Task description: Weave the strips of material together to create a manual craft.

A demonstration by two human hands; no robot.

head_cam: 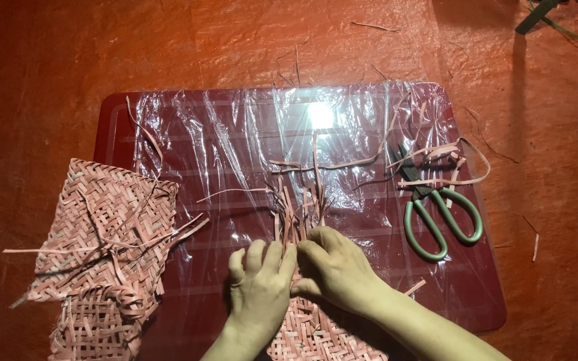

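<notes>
**Weaving in hand: edge of the pink mat unfinished**

The left hand [259, 284] and right hand [334, 267] press side by side on the pink woven strip mat [316, 334] at the near edge of the dark red plastic board covered with clear film [235, 134]. Both grips are clenched on the loose pink strip ends [296, 207] that stand up from the mat's far edge.

Judged state: the body of the mat is plaited; the far edge is open, with many unwoven ends. Two other pink woven pieces [102, 234] lie to the left, also with stray strips. The green-handled scissors [443, 220] rest to the right, untouched, among cut strips.

Limits of view: the mat's near part is cut off by the frame, and the hands hide the working row. Glare on the film masks the board's centre. The orange sheet [48, 80] hides whatever surface lies under the board.
</notes>
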